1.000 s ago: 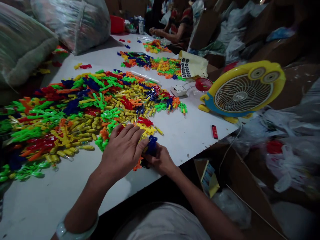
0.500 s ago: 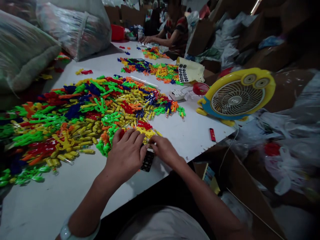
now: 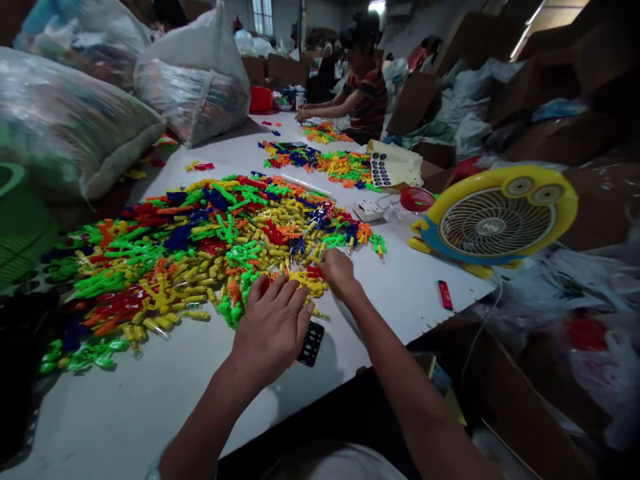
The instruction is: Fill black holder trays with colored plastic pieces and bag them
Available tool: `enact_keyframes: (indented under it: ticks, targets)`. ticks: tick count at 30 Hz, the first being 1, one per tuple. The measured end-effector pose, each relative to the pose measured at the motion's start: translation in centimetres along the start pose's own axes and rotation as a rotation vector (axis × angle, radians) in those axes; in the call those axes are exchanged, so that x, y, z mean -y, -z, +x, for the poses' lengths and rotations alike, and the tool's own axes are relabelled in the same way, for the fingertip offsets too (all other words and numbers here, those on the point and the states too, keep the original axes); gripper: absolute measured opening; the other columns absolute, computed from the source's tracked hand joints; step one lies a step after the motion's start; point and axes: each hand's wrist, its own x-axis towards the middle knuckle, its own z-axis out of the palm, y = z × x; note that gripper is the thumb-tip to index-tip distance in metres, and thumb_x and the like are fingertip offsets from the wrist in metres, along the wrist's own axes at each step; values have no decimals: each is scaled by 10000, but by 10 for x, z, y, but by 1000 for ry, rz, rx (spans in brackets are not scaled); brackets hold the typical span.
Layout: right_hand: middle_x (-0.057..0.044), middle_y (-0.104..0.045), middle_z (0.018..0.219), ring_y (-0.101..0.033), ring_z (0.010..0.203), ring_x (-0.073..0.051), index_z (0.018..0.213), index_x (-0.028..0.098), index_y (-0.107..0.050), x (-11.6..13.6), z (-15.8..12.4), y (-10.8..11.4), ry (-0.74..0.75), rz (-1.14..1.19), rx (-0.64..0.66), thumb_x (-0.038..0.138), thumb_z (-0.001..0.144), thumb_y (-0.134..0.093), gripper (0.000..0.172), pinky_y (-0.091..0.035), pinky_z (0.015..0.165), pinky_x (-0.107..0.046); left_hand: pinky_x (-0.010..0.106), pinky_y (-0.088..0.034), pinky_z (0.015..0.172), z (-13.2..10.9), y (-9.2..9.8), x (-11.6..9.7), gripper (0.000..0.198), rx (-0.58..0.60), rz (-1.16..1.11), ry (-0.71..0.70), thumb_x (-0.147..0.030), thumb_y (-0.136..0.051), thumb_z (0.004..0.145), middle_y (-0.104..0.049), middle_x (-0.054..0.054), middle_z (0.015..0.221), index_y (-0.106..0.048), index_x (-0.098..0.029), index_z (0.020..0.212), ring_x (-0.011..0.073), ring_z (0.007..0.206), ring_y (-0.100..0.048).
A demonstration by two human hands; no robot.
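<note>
A large pile of colourful plastic pieces (image 3: 175, 233), with many yellow capped tubes (image 3: 197, 267) among them, spreads over the white table (image 3: 145, 400). My left hand (image 3: 273, 330) lies palm down at the pile's near edge, fingers spread and fingertips by red and yellow pieces. Under its thumb side a black sheet with holes or dots (image 3: 311, 345) rests on the table. My right hand (image 3: 339, 272) reaches to the right part of the pile, its fingers curled near the yellow tubes; what they hold, if anything, is hidden.
A yellow fan (image 3: 493, 223) and a red lighter (image 3: 445, 295) are on the right, near a white power strip (image 3: 369, 211). Stuffed sacks (image 3: 75, 127) and a green basket (image 3: 23, 227) line the left. A person (image 3: 367, 87) sits beyond smaller piles.
My right hand has moved away from the black sheet, forward to the tubes in the pile. More of the black sheet shows. The head view has tilted up and turned left.
</note>
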Motion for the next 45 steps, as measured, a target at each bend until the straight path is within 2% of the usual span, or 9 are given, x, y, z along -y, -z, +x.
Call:
enact_keyframes:
  ticks: [4, 10, 13, 21, 24, 33, 38, 41, 45]
  targets:
    - [-169, -672, 1080, -619, 1024, -253, 1014, 134, -677, -20, -5, 5, 0, -6, -26, 263, 887, -594, 199, -453, 840, -327, 551, -258, 1122, 1, -3, 0, 360, -22, -7, -9, -362, -353, 983, -649, 67, 1257, -612, -222, 1191, 288, 1276, -491]
    - [-176, -553, 1254, -502, 1175, -262, 1343, 127, -481, 32, 23, -13, 138, 220, -189, 407, 891, -588, 542, -386, 995, -365, 556, -237, 1130, 2, -5, 1, 368, 2, 11, -1, -357, -358, 982, -637, 60, 1285, -610, -225, 1215, 288, 1295, -481]
    - [-176, -522, 1293, -463, 1219, -265, 1360, 136, -471, 46, 43, -18, 125, 256, -232, 426, 910, -548, 541, -348, 1037, -384, 540, -241, 1136, 1, -5, 1, 362, -16, 0, 0, -360, -376, 977, -642, 52, 1282, -613, -221, 1212, 278, 1289, -489]
    - [-208, -231, 1564, -158, 1441, -389, 1463, 217, -373, -37, 83, -4, -207, 57, -382, 468, 906, -541, 633, -159, 1099, -618, 550, -264, 1121, 2, -6, 3, 348, -52, -34, 14, -361, -405, 964, -660, 55, 1251, -638, -218, 1179, 288, 1250, -520]
    - [-166, -250, 1573, -217, 1420, -396, 1442, 273, -414, -72, 72, -5, -258, 45, -259, 489, 920, -494, 570, -188, 1075, -651, 551, -257, 1124, 1, -8, 3, 354, -53, -35, 3, -362, -396, 966, -661, 56, 1248, -638, -218, 1180, 287, 1249, -521]
    - [-71, -373, 1542, -318, 1405, -290, 1445, 312, -408, -110, -15, -2, 283, 106, -55, 425, 878, -588, 606, -245, 1113, -505, 554, -263, 1117, 1, -8, 5, 388, -57, -2, -23, -371, -376, 972, -651, 70, 1269, -630, -195, 1207, 296, 1262, -513]
    - [-110, -690, 1123, -578, 1088, -248, 1075, 187, -694, -118, -43, 9, 116, 180, -295, 313, 918, -524, 263, -403, 961, -387, 552, -266, 1116, 1, -8, 6, 406, -27, 32, -26, -384, -350, 981, -631, 72, 1307, -624, -204, 1221, 294, 1299, -487]
    - [-103, -694, 935, -597, 941, -241, 892, 170, -702, -106, -52, 9, 44, 67, -245, 303, 903, -557, 197, -426, 844, -343, 609, -218, 1120, 2, -10, 4, 443, -25, 94, -20, -404, -326, 986, -592, 99, 1360, -624, -180, 1226, 329, 1334, -451]
    - [-140, -680, 1004, -596, 959, -254, 976, 134, -665, -88, -52, 7, -71, -82, -141, 237, 885, -568, 168, -410, 786, -330, 622, -176, 1138, 5, -10, 0, 491, -9, 132, -25, -435, -305, 989, -539, 116, 1414, -606, -151, 1253, 343, 1378, -391]
